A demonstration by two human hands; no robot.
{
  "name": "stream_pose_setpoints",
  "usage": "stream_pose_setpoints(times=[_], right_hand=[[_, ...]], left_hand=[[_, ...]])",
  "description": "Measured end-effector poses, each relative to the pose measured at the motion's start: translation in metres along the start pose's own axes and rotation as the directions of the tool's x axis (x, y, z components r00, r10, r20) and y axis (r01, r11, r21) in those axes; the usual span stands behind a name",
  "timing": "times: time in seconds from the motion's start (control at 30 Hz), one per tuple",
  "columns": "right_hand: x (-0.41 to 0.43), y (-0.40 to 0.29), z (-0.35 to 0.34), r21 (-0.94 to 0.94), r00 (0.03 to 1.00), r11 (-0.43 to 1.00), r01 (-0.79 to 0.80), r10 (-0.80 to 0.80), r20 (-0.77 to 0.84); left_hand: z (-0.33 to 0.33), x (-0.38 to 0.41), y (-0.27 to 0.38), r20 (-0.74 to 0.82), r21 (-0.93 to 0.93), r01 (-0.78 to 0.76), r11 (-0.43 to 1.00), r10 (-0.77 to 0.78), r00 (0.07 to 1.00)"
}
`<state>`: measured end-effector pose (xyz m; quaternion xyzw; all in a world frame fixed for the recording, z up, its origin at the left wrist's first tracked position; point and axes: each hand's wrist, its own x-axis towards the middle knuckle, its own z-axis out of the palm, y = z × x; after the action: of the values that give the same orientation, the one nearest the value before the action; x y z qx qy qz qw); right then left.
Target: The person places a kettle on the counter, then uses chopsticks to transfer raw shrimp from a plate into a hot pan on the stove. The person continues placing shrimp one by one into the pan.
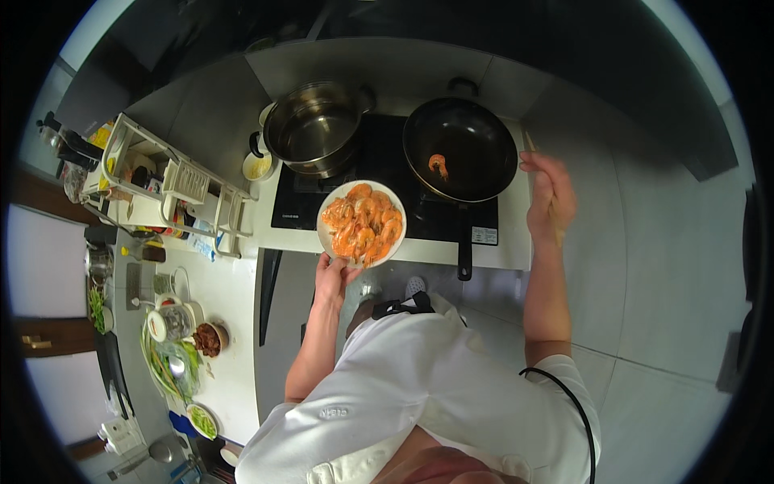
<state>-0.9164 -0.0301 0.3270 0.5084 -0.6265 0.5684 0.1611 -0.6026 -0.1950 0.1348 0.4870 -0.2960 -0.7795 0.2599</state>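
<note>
My left hand grips the near rim of a white plate, held up over the front edge of the stove. Several cooked orange shrimp are heaped on it. To the right, beside the wok's rim, my right hand is shut on wooden chopsticks, mostly hidden by the fingers. A single shrimp lies inside the black wok, left of its middle. The wok stands on the right side of the black glass cooktop, its long handle pointing towards me.
A steel pot with dark handles stands at the cooktop's back left. By it is a small bowl of minced garlic. Leftward are a white rack, a glass kettle, a bowl of dark brown food and a dish of cut greens.
</note>
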Motion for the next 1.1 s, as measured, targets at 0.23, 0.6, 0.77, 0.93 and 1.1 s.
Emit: stream_pose_setpoints(times=[0.23, 0.6, 0.77, 0.93, 1.1], right_hand=[[-0.035, -0.031, 0.035, 0.236, 0.938, 0.965, -0.11, 0.18, -0.297], [-0.125, -0.066, 0.083, -0.057, 0.877, 0.884, -0.464, 0.45, -0.17], [-0.145, -0.077, 0.085, 0.066, 0.876, 0.875, -0.48, 0.473, 0.097], [-0.158, -0.079, 0.083, 0.024, 0.872, 0.911, -0.411, 0.385, 0.302], [-0.161, -0.077, 0.085, 0.213, 0.731, 0.701, -0.681, 0.63, 0.264]], left_hand=[[-0.037, -0.002, 0.015, 0.088, 0.042, 0.016, 0.999, -0.02, 0.996], [-0.073, 0.005, 0.031, 0.174, 0.104, 0.05, 0.993, -0.067, 0.982], [-0.071, 0.013, 0.032, 0.182, 0.123, 0.068, 0.99, -0.09, 0.979], [-0.066, 0.021, 0.032, 0.207, 0.137, 0.078, 0.987, -0.106, 0.972], [-0.06, 0.027, 0.028, 0.222, 0.137, 0.077, 0.988, -0.106, 0.969]])
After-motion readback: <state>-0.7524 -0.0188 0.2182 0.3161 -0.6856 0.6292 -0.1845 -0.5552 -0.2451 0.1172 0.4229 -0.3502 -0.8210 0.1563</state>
